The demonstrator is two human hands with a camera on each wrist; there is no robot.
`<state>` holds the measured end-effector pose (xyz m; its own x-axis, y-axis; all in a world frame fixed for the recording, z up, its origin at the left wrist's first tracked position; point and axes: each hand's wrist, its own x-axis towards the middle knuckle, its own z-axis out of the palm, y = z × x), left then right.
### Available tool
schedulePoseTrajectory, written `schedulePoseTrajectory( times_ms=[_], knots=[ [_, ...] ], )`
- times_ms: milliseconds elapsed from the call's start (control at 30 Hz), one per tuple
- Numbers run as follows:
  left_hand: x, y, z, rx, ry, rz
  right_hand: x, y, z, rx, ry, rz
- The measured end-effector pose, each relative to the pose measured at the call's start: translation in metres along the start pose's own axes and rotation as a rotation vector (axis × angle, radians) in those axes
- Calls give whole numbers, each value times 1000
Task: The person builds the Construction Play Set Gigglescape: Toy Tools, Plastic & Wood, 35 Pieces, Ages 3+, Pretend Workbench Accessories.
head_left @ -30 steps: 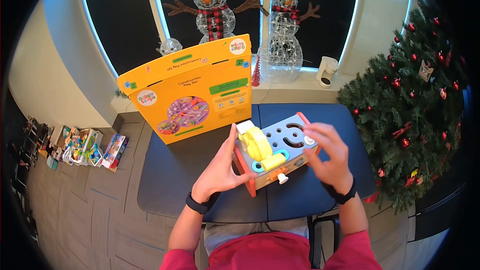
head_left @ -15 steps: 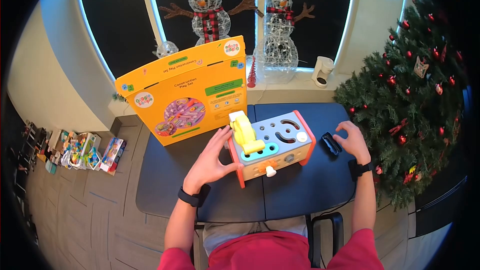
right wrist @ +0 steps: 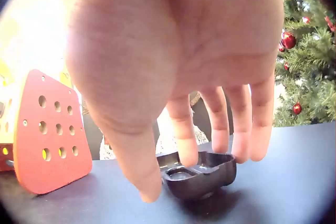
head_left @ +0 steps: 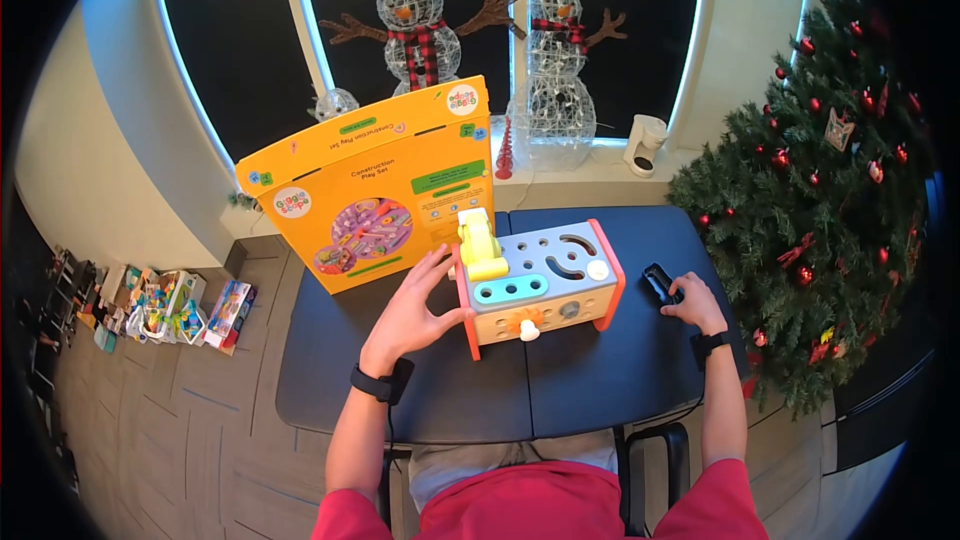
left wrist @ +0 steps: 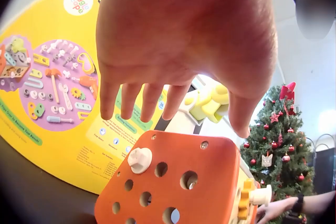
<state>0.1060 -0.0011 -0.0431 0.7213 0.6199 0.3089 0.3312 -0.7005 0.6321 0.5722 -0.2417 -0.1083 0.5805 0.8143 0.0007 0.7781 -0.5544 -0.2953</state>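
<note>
A toy workbench (head_left: pixel 535 265) with a grey top and red ends stands on the table. A yellow piece (head_left: pixel 481 247) rises from its top left, behind a light-blue strip (head_left: pixel 511 288). My left hand (head_left: pixel 405 318), fingers straight and thumb spread, is beside the left end; the left wrist view shows the hand (left wrist: pixel 184 40) above the holed end panel (left wrist: pixel 173 176). My right hand (head_left: pixel 698 306) is at a small black open tray-like object (head_left: pixel 657 284). In the right wrist view, the fingertips of that hand (right wrist: pixel 178 71) overlap the black object (right wrist: pixel 202 182); contact is unclear.
A large yellow box (head_left: pixel 375 190) stands behind the workbench on the left of the dark table (head_left: pixel 440 395). A decorated tree (head_left: pixel 800 220) is at the right. Wire snowmen (head_left: pixel 558 90) and a white device (head_left: pixel 646 145) are by the window.
My right hand has moved from the workbench's right side to the black object. The workbench has shifted left and turned slightly, and its yellow piece is off the light-blue strip.
</note>
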Motion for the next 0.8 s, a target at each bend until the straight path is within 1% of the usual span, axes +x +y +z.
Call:
schedulePoseTrajectory(
  times_ms=[133, 200, 233, 267, 333, 367, 400, 433, 467, 500, 533, 600, 633, 667, 733, 767, 800],
  knots=[
    [-6, 5, -14, 5, 48, 20, -1, 6, 3, 2, 24, -10],
    [-10, 10, -25, 29, 68, -44, -1, 9, 3, 39, 43, -3],
    [-12, 13, -30, 46, 113, -21, -3, 6, 0, 40, 43, -3],
    [-13, 13, -35, 46, 112, -21, -5, 3, -4, 54, 50, 19],
    [-14, 13, -47, 46, 168, -29, -11, -3, -12, 69, 57, 43],
    [-16, 14, -51, 79, 227, 18, -13, -5, -15, 80, 95, 48],
    [-17, 16, -57, 79, 226, 19, -15, -6, -18, 91, 134, 52],
    [-18, 19, -63, 54, 254, 8, -17, -6, -20, 92, 133, 52],
    [-19, 19, -68, 29, 282, -3, -18, -6, -23, 111, 206, 18],
    [-20, 17, -73, 62, 316, 34, -19, -7, -27, 129, 278, -17],
    [-21, 23, -79, 62, 316, 33, -23, -11, -35, 128, 277, -18],
    [-24, 40, -94, 31, 381, 6, -31, -28, -55, 242, 410, -93],
    [-24, 39, -100, 48, 417, 35, -32, -33, -62, 247, 496, -159],
    [-24, 43, -105, 48, 416, 32, -39, -49, -79, 272, 462, -108],
    [-25, 56, -117, 94, 489, 47, -45, -66, -95, 286, 589, -262],
    [-26, 60, -120, 115, 526, 58, -49, -77, -105, 280, 619, -328],
    [-28, 68, -122, 114, 521, 54, -55, -91, -115, 280, 613, -326]
  ],
)
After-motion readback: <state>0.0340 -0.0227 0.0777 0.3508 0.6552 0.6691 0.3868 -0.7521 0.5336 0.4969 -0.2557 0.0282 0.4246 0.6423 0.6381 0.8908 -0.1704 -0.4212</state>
